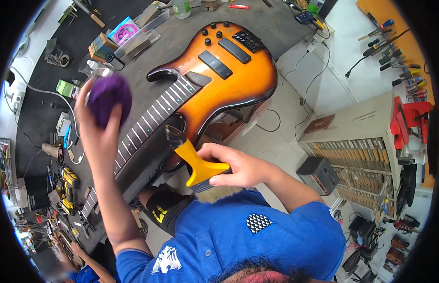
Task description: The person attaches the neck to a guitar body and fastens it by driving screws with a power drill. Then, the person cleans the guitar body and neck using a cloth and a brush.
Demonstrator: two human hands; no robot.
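A sunburst electric bass (248,78) with black pickups and knobs lies on the dark workbench, its fretted neck (153,118) running toward the lower left. Raised over the bench, left of the neck, my left hand (94,120) grips a bunched purple cloth (110,99), slightly blurred. My right hand (243,165) holds a wide brush with a yellow handle (198,162) by its metal band, bristles toward my blue shirt. The brush handle's dark tip points up at the edge of the bass body near the neck.
On the dark workbench (172,45) are a clear bottle (181,8), boxes, a yellow drill (68,188) and cables. At right are a drawer cabinet (354,137), a black speaker (317,175) and wall tools (403,66). Another person's arms (90,259) show at lower left.
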